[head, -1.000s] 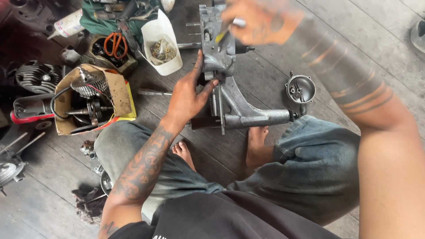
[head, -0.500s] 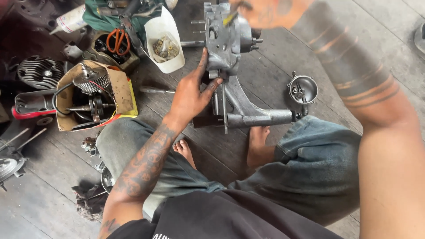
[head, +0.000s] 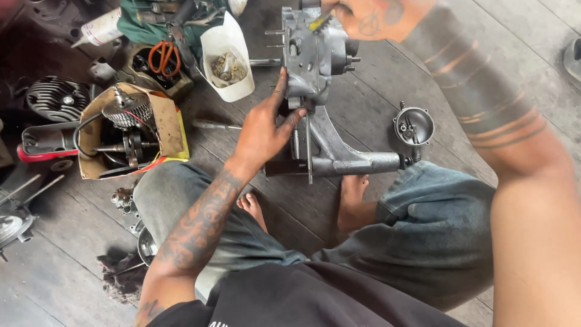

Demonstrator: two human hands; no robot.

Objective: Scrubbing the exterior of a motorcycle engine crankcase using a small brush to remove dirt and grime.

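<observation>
A grey metal engine casing (head: 318,91) stands upright on the wooden floor in front of my crossed legs. My left hand (head: 263,130) presses flat against its left side, fingers spread, steadying it. My right hand (head: 369,15) is at the top of the casing, closed on a small yellow-tipped tool (head: 319,23) that touches the casing's upper edge. A long arm of the casing (head: 357,162) runs right along the floor toward my right foot (head: 353,191).
A white cut-open container of bolts (head: 227,63) stands left of the casing. A cardboard box with engine parts (head: 130,130), orange-handled scissors (head: 163,54), a finned cylinder head (head: 57,97) and a carburettor bowl (head: 413,125) lie around. A screwdriver (head: 215,125) lies by my left hand.
The view has shifted, so the casing and my right hand now sit higher in the frame. My right hand stays at the casing's top with the tool; my left hand keeps bracing the side.
</observation>
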